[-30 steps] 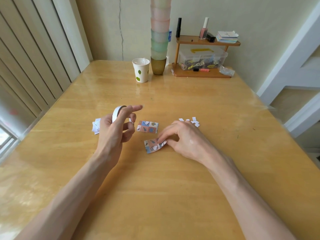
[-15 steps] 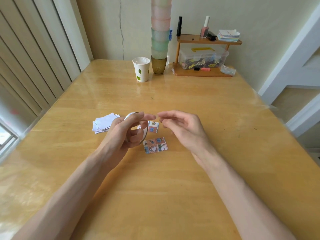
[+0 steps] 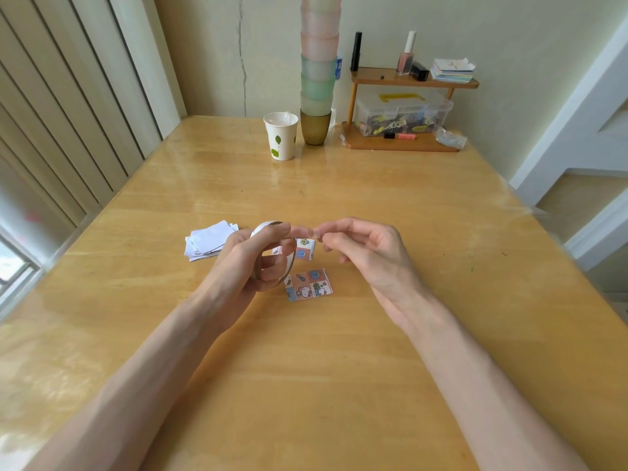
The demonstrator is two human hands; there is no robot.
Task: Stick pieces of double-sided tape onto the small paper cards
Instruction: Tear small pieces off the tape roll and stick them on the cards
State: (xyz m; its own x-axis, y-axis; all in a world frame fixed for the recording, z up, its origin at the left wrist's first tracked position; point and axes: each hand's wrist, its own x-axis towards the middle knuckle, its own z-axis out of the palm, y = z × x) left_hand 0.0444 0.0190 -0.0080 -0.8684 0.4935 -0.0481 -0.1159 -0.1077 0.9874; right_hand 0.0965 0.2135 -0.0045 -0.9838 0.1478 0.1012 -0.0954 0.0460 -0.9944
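The left hand [image 3: 251, 263] grips the tape roll [image 3: 262, 229] above the counter [image 3: 339, 368], and the right hand [image 3: 367, 253] pinches its loose end. Two patterned cards [image 3: 309, 285] lie flat just beneath the hands, with a stack of white papers [image 3: 210, 239] to their left.

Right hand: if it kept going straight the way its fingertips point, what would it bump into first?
The right hand points left at the left hand, which grips the tape roll. It would likely meet that hand's outstretched fingertip first; they look almost touching, though depth is unclear.
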